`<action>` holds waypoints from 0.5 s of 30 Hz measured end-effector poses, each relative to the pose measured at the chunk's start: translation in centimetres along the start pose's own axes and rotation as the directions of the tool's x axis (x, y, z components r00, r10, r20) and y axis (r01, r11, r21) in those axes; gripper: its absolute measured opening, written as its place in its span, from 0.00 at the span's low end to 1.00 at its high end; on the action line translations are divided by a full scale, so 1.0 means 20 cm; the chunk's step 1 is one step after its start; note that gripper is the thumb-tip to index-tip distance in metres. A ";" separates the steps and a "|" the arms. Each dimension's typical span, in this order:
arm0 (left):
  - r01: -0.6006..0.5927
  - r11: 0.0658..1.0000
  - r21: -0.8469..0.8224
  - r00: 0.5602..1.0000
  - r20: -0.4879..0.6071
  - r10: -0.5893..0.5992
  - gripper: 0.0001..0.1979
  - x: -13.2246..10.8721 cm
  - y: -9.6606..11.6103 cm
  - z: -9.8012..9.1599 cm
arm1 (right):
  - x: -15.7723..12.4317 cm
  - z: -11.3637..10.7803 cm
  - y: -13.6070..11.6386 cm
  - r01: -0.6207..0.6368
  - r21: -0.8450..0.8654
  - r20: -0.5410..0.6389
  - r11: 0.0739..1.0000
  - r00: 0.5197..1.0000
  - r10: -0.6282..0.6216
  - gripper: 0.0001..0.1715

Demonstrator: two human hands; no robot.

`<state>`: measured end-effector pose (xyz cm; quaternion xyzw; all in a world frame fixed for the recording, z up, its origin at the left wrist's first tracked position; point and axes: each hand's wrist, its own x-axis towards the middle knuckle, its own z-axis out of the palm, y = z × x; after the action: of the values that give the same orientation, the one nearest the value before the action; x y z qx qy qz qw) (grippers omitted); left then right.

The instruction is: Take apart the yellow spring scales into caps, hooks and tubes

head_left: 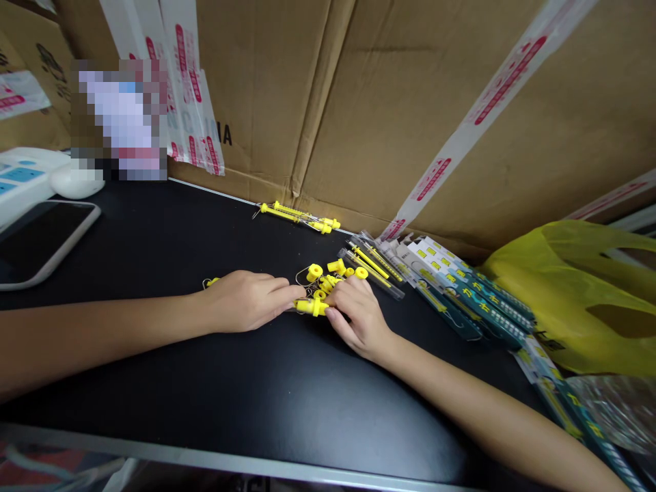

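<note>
Near the middle of the black tabletop, both hands meet on one spring scale with a yellow end piece. My left hand is closed around its tube, most of which the fingers hide. At the other end, the fingers of my right hand pinch the yellow end piece. Just behind them lies a small pile of yellow caps with wire hooks. A yellow piece with a wire loop shows partly behind my left hand.
Two assembled spring scales lie by the large cardboard box. Clear tubes with yellow rods and printed spring scale packages lie to the right, beside a yellow plastic bag. A phone and a white power strip are at left.
</note>
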<state>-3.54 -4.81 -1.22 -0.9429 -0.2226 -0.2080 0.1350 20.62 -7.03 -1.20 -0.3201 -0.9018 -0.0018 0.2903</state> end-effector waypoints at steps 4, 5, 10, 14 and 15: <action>0.007 1.000 -0.009 1.000 0.008 -0.007 0.13 0.00 0.00 0.00 | 0.00 0.01 0.00 0.032 0.049 -0.043 0.998 0.999 -0.030 0.03; 0.008 1.000 -0.011 1.000 0.009 -0.008 0.13 0.00 0.00 0.00 | 0.00 0.01 0.00 0.045 0.061 -0.058 0.997 0.997 -0.041 0.05; 0.002 1.000 -0.015 1.000 -0.002 -0.002 0.13 0.00 0.00 0.00 | -0.01 0.02 0.00 0.069 0.087 -0.084 0.994 0.995 -0.061 0.09; 0.003 1.000 -0.014 1.000 -0.001 -0.003 0.12 0.00 0.00 0.00 | 0.00 0.01 0.00 0.011 0.058 -0.036 0.998 0.999 -0.009 0.06; 0.002 1.000 -0.015 1.000 -0.001 -0.002 0.12 0.00 0.00 0.00 | 0.00 0.01 0.00 0.002 0.038 -0.009 0.999 1.000 -0.002 0.08</action>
<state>-3.50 -4.86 -1.16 -0.9435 -0.2221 -0.2100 0.1279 20.60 -6.98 -1.32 -0.3136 -0.9008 0.0136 0.3002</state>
